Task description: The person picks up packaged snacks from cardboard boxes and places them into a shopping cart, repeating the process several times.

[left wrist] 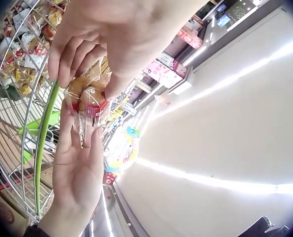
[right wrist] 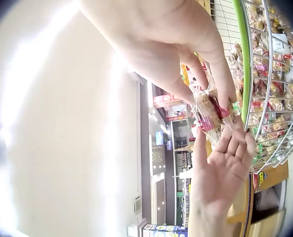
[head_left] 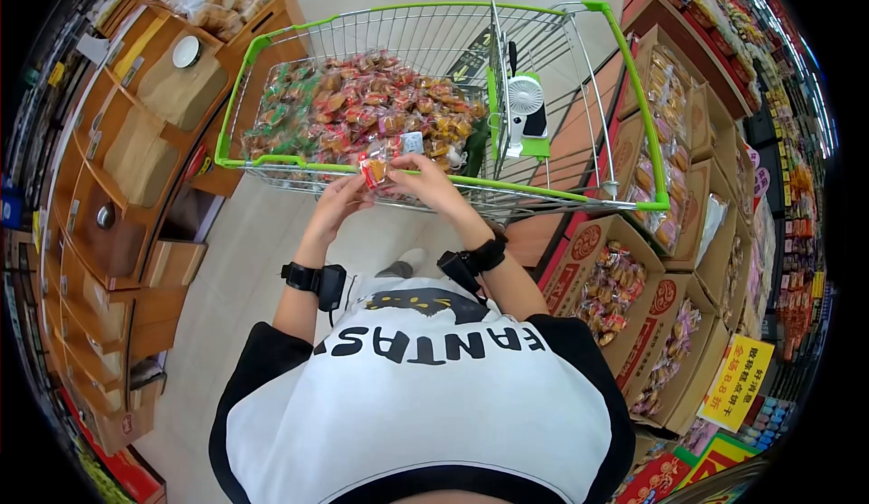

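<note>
Between both hands is a small wrapped pastry, brown inside a clear wrapper with red print. My left hand pinches its near left side, and my right hand grips the opposite side with fingertips and thumb. In the left wrist view the wrapped pastry shows its crinkled wrapper end between the fingers. The right wrist view has the wrapped pastry held from both ends. Just beyond the hands, a large heap of similar wrapped pastries fills the left part of a shopping cart.
The green-rimmed wire shopping cart stands right in front of me. A small white fan sits in its child-seat section. Wooden shelves rise on the left; cardboard boxes of packaged goods line the right.
</note>
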`<state>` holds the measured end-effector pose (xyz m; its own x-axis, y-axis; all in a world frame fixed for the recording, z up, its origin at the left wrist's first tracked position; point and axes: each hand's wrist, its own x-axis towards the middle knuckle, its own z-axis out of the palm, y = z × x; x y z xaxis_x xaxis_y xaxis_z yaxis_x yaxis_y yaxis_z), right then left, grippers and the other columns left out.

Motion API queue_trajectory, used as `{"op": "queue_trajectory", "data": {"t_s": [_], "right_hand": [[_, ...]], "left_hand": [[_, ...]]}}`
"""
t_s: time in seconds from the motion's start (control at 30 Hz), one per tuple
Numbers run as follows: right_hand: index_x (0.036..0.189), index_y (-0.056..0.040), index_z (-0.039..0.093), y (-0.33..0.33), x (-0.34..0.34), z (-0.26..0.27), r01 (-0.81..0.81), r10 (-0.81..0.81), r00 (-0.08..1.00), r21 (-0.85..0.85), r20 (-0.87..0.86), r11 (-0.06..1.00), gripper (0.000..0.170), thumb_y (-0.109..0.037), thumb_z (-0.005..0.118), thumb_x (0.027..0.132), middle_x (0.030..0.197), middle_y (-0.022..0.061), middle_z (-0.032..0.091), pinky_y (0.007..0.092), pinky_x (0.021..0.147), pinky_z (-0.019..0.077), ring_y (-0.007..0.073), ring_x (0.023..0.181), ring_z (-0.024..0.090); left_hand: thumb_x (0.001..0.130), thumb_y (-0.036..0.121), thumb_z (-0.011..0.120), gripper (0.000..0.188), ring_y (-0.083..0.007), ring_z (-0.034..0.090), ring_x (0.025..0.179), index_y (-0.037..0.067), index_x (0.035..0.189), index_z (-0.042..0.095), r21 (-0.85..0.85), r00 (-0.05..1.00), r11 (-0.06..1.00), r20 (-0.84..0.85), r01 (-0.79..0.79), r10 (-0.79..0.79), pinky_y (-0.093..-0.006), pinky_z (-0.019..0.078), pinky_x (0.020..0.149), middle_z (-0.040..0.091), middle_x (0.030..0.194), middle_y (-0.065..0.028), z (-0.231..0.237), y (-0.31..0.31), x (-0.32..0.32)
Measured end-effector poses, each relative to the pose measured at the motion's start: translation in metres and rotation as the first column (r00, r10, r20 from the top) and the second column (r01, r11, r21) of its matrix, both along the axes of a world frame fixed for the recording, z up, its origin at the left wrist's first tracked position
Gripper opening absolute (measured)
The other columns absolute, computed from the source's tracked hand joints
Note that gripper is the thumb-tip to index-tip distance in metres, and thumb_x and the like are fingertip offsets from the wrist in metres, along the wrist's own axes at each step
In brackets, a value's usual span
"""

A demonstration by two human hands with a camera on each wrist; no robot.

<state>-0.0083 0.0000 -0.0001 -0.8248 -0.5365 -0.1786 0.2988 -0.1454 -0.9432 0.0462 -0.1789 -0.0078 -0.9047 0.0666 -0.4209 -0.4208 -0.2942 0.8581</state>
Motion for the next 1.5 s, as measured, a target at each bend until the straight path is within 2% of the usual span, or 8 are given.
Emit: {"op": "queue_trajectory", "data": {"t_s": [0.13,0.23,0.37,0.43,0.53,0.97,1.37,1.5], "right_hand": [[0.109,0.0024,0.041,-0.019,-0.014,0.012,-0.022,0.023,0.988,0.008,-0.153,1.000,0.038,-0.014,0.056,0.078,0.103,0.0107,0.047,0.0284,0.069,0.0488,0.0188,0.084,0.055],[0.119,-0.0022,0.035,-0.023,-0.015,0.044,-0.121,0.105,0.980,-0.088,-0.169,0.989,0.043,-0.016,0.051,0.081,0.119,0.0117,0.037,0.0299,0.082,0.0414,0.0204,0.103,0.046],[0.128,-0.0061,0.021,-0.019,-0.011,0.044,-0.132,0.087,0.965,-0.172,-0.247,0.976,0.054,-0.018,0.047,0.083,0.131,0.0117,0.023,0.0297,0.089,0.0356,0.0219,0.116,0.033],[0.127,-0.0055,0.024,-0.011,-0.008,0.028,-0.134,0.128,0.942,0.003,-0.310,0.991,0.052,-0.020,0.047,0.083,0.131,0.0102,0.025,0.0295,0.088,0.0365,0.0214,0.114,0.036],[0.123,-0.0042,0.033,0.006,0.001,0.020,-0.155,0.160,0.962,0.040,-0.219,0.987,0.046,-0.020,0.048,0.083,0.125,0.0093,0.036,0.0286,0.084,0.0387,0.0198,0.107,0.044],[0.108,-0.0007,0.049,0.043,0.009,0.014,0.019,-0.010,0.993,0.071,-0.118,0.997,0.029,-0.013,0.047,0.081,0.103,0.0073,0.053,0.0245,0.074,0.0428,0.0126,0.086,0.053],[0.105,-0.0018,0.047,0.087,0.024,0.006,0.181,-0.155,0.955,0.082,-0.254,0.980,0.026,-0.014,0.047,0.083,0.098,0.0074,0.055,0.0247,0.075,0.0426,0.0132,0.088,0.053],[0.098,-0.0044,0.045,0.109,0.037,0.015,0.278,-0.268,0.958,0.100,-0.100,0.955,0.019,-0.016,0.045,0.084,0.089,0.0078,0.058,0.0228,0.067,0.0419,0.0124,0.080,0.055]], "left_hand": [[0.081,0.029,0.050,0.028,-0.0112,0.054,0.067,0.004,0.093,0.053,-0.044,0.997,0.997,-0.054,-0.062,0.060,-0.0274,0.0449,0.071,0.055,0.076,-0.0024,0.019,-0.017,-0.012],[0.082,0.028,0.049,0.028,-0.0121,0.052,0.073,0.004,0.097,0.052,0.078,0.984,0.991,-0.139,-0.106,0.116,-0.0277,0.0427,0.074,0.055,0.082,-0.0041,0.030,-0.032,-0.028],[0.082,0.025,0.048,0.028,-0.0149,0.049,0.083,0.004,0.101,0.048,0.151,0.869,0.889,-0.196,-0.432,0.455,-0.0269,0.0408,0.072,0.052,0.092,-0.0076,0.036,-0.040,-0.034],[0.082,0.022,0.048,0.028,-0.0157,0.048,0.085,0.003,0.102,0.047,0.142,0.826,0.848,-0.192,-0.511,0.530,-0.0269,0.0406,0.071,0.050,0.095,-0.0085,0.024,-0.043,-0.034],[0.080,0.016,0.046,0.028,-0.0155,0.049,0.085,0.003,0.104,0.045,-0.158,0.798,0.790,-0.248,-0.593,0.549,-0.0280,0.0409,0.071,0.050,0.096,-0.0087,0.007,-0.039,-0.026],[0.081,0.008,0.041,0.013,-0.0100,0.052,0.069,0.004,0.085,0.052,-0.215,0.954,0.964,-0.285,-0.155,0.090,-0.0223,0.0421,0.063,0.053,0.077,-0.0029,0.010,0.024,-0.022],[0.081,0.009,0.041,0.013,-0.0094,0.050,0.070,0.002,0.086,0.051,-0.237,0.904,0.940,-0.293,0.247,-0.311,-0.0228,0.0415,0.066,0.052,0.075,-0.0020,0.018,0.088,-0.032],[0.081,0.010,0.041,0.013,-0.0094,0.051,0.071,0.003,0.086,0.051,-0.202,0.871,0.907,-0.264,0.370,-0.414,-0.0228,0.0415,0.066,0.053,0.077,-0.0026,0.012,0.107,-0.038]]}}
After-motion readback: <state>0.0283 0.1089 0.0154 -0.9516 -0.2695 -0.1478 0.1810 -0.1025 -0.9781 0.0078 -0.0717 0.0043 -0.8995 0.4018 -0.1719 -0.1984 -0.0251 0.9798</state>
